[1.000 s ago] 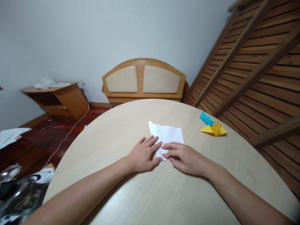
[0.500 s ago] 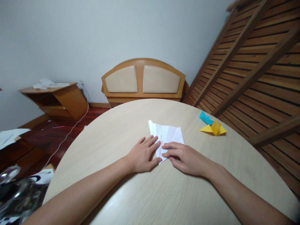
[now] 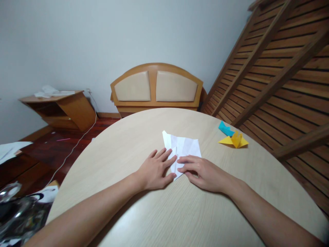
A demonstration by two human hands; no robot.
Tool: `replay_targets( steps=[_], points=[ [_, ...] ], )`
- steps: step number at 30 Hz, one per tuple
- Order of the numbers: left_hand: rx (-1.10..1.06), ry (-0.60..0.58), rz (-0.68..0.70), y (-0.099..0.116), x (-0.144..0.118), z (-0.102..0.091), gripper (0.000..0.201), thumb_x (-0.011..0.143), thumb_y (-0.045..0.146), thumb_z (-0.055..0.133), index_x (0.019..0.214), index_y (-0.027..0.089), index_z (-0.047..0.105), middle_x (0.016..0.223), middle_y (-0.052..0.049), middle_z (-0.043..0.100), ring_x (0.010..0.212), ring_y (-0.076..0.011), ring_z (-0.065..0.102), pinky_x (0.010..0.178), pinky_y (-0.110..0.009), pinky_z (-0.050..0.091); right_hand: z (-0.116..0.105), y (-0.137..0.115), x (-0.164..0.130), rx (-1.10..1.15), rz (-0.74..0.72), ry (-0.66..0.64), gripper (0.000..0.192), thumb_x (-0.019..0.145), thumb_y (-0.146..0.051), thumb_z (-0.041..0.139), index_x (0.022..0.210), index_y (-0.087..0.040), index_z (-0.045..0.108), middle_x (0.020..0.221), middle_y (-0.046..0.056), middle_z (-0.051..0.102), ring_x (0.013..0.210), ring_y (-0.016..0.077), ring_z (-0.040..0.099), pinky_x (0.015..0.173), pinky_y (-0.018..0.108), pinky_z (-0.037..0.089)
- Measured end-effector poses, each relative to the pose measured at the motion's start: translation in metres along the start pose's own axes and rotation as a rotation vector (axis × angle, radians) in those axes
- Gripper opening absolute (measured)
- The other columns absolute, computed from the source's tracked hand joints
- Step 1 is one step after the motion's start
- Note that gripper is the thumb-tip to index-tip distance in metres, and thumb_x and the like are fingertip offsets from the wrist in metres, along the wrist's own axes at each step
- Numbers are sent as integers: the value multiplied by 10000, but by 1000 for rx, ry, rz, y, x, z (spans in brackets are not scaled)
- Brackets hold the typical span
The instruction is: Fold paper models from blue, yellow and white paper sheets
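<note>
A folded sheet of white paper (image 3: 189, 145) with crease lines lies on the round table, one narrow flap sticking up at its far left corner. My left hand (image 3: 156, 171) rests on the paper's left part, fingers spread, thumb near the close tip. On the right side my right hand (image 3: 203, 173) touches the paper with loosely bent fingers, apart from one another. Both hands press from above, and they cover part of the near half of the sheet. A small gap separates the fingertips of the two hands.
A yellow origami bird (image 3: 235, 140) and a blue folded paper piece (image 3: 225, 128) sit near the right edge of the pale round table (image 3: 115, 144). Beyond stand a headboard (image 3: 155, 85), a small cabinet (image 3: 77, 111) and a leaning wooden slatted frame (image 3: 282, 82).
The left hand's fingers have spread slightly. The right hand and the paper look the same; the view has shifted a little.
</note>
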State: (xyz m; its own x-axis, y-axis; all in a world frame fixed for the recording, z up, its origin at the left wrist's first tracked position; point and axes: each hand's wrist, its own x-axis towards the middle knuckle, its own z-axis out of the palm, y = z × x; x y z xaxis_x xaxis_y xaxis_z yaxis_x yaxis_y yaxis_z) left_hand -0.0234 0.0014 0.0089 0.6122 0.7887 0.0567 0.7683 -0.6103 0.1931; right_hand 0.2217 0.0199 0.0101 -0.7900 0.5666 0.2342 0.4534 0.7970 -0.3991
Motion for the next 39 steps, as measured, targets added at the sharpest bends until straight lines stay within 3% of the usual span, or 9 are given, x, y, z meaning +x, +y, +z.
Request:
replay_targets(
  steps=[5, 11, 22, 31, 39],
  points=[
    [11, -45, 62, -6, 0, -7, 667, 975, 578, 432, 1540, 230, 363, 1619, -157, 291, 1480, -381, 298, 1157, -645, 259, -1, -5, 2, 10, 12, -1, 371, 887, -84, 519, 1173, -239, 698, 1309, 70, 646, 1227, 214, 592, 1063, 379, 461],
    [18, -35, 91, -11, 0, -6, 517, 1049, 424, 308, 1526, 241, 385, 1612, -135, 324, 1490, -336, 295, 1177, -597, 257, 0, -11, 4, -78, 2, -14, 477, 885, -77, 500, 1295, -274, 644, 1310, 75, 627, 1228, 245, 575, 1057, 429, 459],
    [-38, 94, 69, -10, 3, 3, 435, 1038, 375, 367, 1426, 260, 526, 1518, -125, 472, 1405, -291, 434, 1127, -550, 355, -6, -22, 6, -175, 40, -99, 455, 939, -143, 486, 1349, -289, 617, 1341, 108, 604, 1235, 292, 561, 1122, 577, 356],
    [-58, 106, 50, -11, 5, 4, 397, 1027, 308, 396, 1375, 269, 582, 1490, -111, 501, 1387, -280, 453, 1120, -542, 364, -8, -25, 6, -123, 19, -148, 393, 953, -143, 489, 1265, -309, 662, 1323, 86, 593, 1272, 270, 535, 1138, 560, 345],
    [-81, 136, 31, -12, 6, 7, 394, 1017, 373, 448, 1368, 274, 597, 1494, -117, 501, 1378, -288, 463, 1121, -532, 362, -12, -29, 5, -66, 30, -199, 413, 943, -118, 478, 1246, -331, 661, 1375, 61, 547, 1292, 260, 520, 1141, 554, 348]
  ],
)
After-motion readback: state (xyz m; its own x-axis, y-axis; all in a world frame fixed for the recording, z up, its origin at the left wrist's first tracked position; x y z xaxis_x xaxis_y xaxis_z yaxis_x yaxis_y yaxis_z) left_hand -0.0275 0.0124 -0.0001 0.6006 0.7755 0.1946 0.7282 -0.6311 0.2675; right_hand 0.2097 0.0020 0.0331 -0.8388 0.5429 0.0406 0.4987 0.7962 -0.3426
